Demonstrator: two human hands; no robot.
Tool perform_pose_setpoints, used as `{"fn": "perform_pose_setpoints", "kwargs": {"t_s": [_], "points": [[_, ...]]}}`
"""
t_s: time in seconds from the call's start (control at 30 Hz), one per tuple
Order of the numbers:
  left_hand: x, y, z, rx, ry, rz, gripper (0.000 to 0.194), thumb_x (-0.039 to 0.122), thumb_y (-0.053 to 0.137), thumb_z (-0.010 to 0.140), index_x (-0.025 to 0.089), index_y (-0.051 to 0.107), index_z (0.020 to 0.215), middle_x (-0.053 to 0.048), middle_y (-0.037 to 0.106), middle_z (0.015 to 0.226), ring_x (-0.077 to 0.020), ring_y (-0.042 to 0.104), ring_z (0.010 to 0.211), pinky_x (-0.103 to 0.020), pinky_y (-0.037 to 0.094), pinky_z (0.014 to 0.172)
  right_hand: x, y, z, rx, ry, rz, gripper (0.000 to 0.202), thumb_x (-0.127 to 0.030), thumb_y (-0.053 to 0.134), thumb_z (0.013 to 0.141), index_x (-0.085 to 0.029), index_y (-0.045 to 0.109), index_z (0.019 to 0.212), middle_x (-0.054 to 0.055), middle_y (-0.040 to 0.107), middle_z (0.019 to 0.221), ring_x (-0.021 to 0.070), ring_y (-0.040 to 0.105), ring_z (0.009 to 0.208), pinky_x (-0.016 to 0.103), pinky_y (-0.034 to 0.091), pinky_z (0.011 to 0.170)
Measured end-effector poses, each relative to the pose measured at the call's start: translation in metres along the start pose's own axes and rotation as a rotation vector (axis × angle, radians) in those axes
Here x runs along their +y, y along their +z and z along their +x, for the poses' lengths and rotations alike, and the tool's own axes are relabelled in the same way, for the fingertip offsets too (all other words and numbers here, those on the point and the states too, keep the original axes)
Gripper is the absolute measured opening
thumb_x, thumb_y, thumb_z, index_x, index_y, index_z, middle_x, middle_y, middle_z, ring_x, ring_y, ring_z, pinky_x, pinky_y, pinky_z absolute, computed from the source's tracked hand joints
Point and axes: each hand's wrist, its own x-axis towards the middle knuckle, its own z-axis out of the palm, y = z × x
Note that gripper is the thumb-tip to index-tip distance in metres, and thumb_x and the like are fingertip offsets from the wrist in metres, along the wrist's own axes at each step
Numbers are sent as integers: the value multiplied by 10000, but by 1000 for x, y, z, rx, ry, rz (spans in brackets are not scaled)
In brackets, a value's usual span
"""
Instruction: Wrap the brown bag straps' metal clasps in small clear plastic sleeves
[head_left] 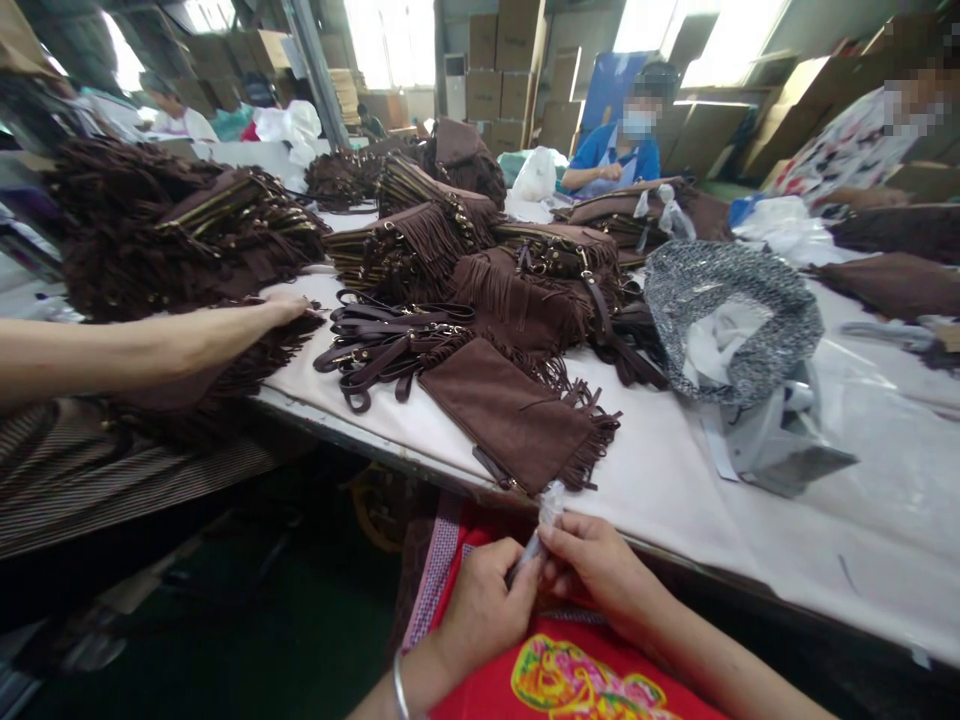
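My left hand (491,595), with a silver bangle at the wrist, is closed around a narrow dark strip wrapped in whitish plastic (552,505). The fingertips of my right hand (596,562) pinch the same wrapped strip higher up. Its pale upper end touches or overlaps the lower corner of a brown fringed pouch (510,410) lying flat at the table's front edge. The strip's lower end is hidden in my hands. Behind the pouch lies a bundle of dark leather straps (390,345) with metal clasps.
Brown fringed bags with zips (420,235) are piled mid-table. A larger heap (172,225) stands left, near another person's arm (150,350). A grey knitted ring-shaped piece (731,310) and clear plastic lie right on the white-covered table (675,490). A red patterned cloth (487,680) covers my lap.
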Motion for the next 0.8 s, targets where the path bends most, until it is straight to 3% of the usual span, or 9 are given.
{"fn": "perform_pose_setpoints", "kwargs": {"t_s": [0.1,0.2,0.33,0.5,0.7,0.8], "points": [[4,-3,0,-93,-278,-369,388,528,511,853,176,562,698,15,542,538,-98,442,448,-224,306,442,1,-4,-1,-78,-14,86,415,-518,735,676,-132,587,715,0,621,544,64,504,414,169,339,426],[7,-7,0,-130,-401,-597,422,583,587,775,174,524,694,38,510,504,-73,379,391,-206,254,393,-1,-7,-1,-89,-16,69,409,-496,756,663,-122,600,716,4,619,535,64,498,400,162,298,405],[5,-6,0,-129,-402,-692,429,582,621,749,166,526,714,38,512,502,-70,388,395,-202,267,402,-3,-5,-1,-146,2,190,314,-389,765,672,-121,613,735,2,623,556,58,503,428,159,330,434],[3,-1,-1,-86,-310,-584,408,558,577,810,160,555,723,32,520,521,-81,434,442,-201,318,438,-4,-1,-2,-132,22,396,181,-228,734,628,-140,579,659,-29,562,517,58,469,458,161,365,459],[6,2,-1,-115,-272,-604,404,560,562,826,162,564,755,35,513,530,-85,430,447,-209,334,454,-1,-4,-2,-163,15,474,99,-211,670,668,-141,615,710,-9,584,593,86,487,513,193,400,488],[11,5,1,-112,-253,-594,400,562,538,842,176,540,738,34,518,544,-89,432,456,-214,343,463,0,-4,-7,-237,19,519,165,-307,637,744,-150,618,790,20,620,681,134,565,600,246,448,566]]}}
